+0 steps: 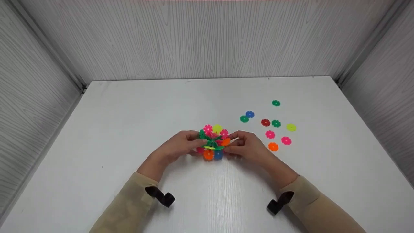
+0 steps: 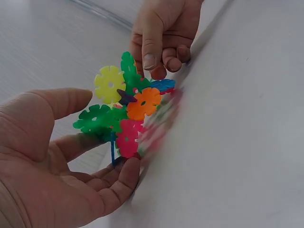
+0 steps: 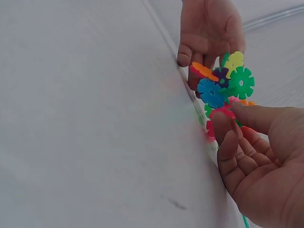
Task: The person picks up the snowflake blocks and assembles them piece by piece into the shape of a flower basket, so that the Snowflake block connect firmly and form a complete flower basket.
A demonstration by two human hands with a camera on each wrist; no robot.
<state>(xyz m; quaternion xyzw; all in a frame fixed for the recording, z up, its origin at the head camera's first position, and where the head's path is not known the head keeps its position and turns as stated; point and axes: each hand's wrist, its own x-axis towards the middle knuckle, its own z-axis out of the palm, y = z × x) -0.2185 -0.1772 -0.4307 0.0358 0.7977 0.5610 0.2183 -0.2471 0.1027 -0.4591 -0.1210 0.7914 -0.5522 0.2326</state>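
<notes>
A cluster of slotted, flower-shaped interlocking discs [image 1: 212,141] stands low on the white table between both hands, in green, pink, orange, yellow and blue. The left hand [image 1: 176,146] holds its left side, thumb toward the top and fingers around the side and below. On the opposite side, the right hand [image 1: 254,148] grips the cluster's edge with thumb and fingers. In the right wrist view the right thumb and index finger meet at a pink disc [image 3: 225,112], beside a green disc [image 3: 242,82] and a blue disc [image 3: 211,93]. Some inner discs are hidden by others.
Loose discs lie at the right: green [image 1: 276,103], blue [image 1: 250,114], dark red [image 1: 266,122], yellow [image 1: 291,127], pink [image 1: 286,140] and orange [image 1: 273,147], among others. Grained panels [image 1: 207,42] enclose the table [image 1: 145,106] at the back and sides.
</notes>
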